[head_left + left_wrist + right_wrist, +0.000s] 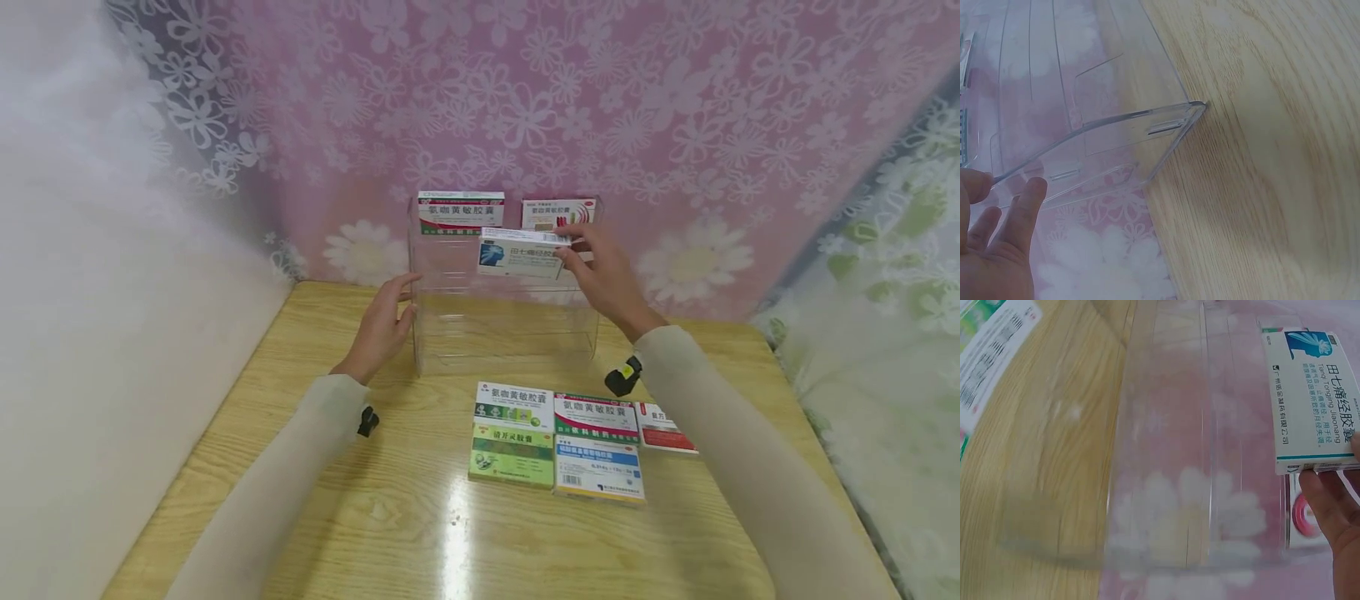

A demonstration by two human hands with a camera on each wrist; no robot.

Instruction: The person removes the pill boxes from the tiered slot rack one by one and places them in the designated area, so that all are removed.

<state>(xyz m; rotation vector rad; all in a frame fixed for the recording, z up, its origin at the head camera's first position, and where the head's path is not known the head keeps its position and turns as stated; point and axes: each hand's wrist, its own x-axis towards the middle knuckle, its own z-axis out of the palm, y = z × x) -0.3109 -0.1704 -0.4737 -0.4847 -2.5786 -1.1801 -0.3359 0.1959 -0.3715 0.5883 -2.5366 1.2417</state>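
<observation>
A white medicine box [519,253] with a blue picture is pinched at its right end by my right hand [603,275]. It is held in front of the upper part of a clear plastic display rack [506,364]. My left hand [381,331] holds the rack's left side edge between thumb and fingers, as the left wrist view shows. On the rack's top level stand a green, red and white box [461,213] at the left and a white box [546,213] with a red design at the right. The held box and my right fingers partly cover the latter.
In front of the rack, several medicine boxes lie flat on the wooden table [360,517]: white-green [513,406], green [512,454], red-green [596,419] and blue-white [598,471]. A red-white box [667,429] is partly behind my right sleeve. A flowered curtain [480,108] hangs behind.
</observation>
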